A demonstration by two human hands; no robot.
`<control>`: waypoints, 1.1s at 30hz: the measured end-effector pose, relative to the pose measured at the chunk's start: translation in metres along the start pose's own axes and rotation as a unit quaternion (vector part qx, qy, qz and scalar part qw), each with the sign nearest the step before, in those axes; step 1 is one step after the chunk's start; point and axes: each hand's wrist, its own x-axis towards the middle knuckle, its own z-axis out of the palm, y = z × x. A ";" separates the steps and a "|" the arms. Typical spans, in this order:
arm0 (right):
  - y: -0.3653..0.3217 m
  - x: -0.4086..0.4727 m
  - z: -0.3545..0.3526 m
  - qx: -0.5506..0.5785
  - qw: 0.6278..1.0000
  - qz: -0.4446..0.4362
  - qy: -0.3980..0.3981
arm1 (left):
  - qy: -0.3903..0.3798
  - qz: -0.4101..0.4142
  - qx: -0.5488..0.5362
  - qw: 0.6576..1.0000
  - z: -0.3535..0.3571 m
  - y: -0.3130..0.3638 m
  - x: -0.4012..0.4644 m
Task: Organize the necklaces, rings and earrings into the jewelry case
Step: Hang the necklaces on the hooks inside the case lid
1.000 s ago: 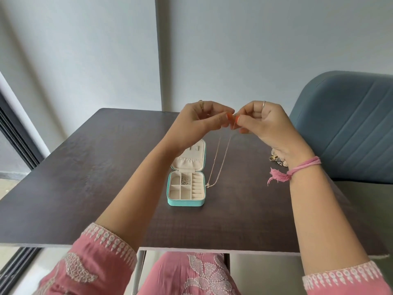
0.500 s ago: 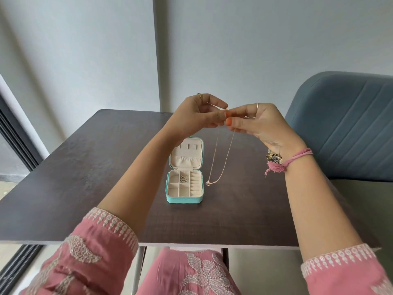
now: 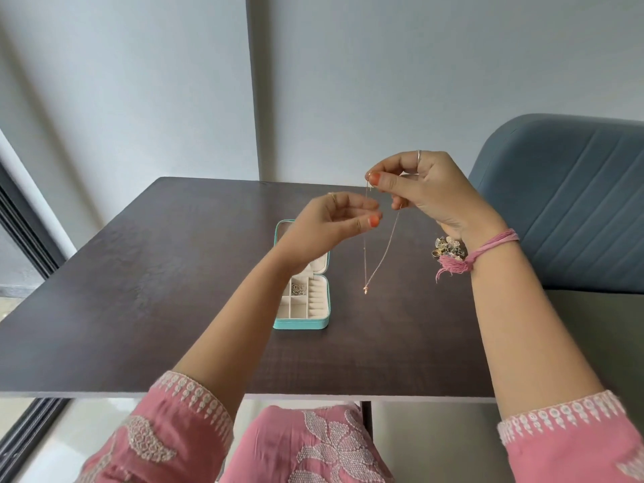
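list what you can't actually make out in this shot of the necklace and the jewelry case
- Head view: most of the jewelry case lid and its back compartments, covered by the left hand and wrist.
- Head view: the necklace clasp, too fine to tell fastened or open, pinched in the right hand.
- Head view: the jewelry pile, partly behind the right wrist and thread bracelet.
- Head view: the item in one compartment, too small to identify.

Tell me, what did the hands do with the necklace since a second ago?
The hands came apart. The right hand rose, holding the necklace by its top in a pinch grip. The left hand dropped lower and seems to have let go. The jewelry case stayed open on the table, and the jewelry pile stayed put.
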 end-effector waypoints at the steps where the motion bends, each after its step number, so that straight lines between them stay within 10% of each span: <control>1: -0.001 0.000 -0.001 -0.007 1.000 -0.002 -0.001 | -0.004 -0.006 0.000 1.000 0.003 -0.004 -0.001; 33: 0.035 0.014 -0.032 0.114 0.986 0.077 0.092 | 0.109 -0.177 -0.231 0.950 0.062 -0.088 -0.064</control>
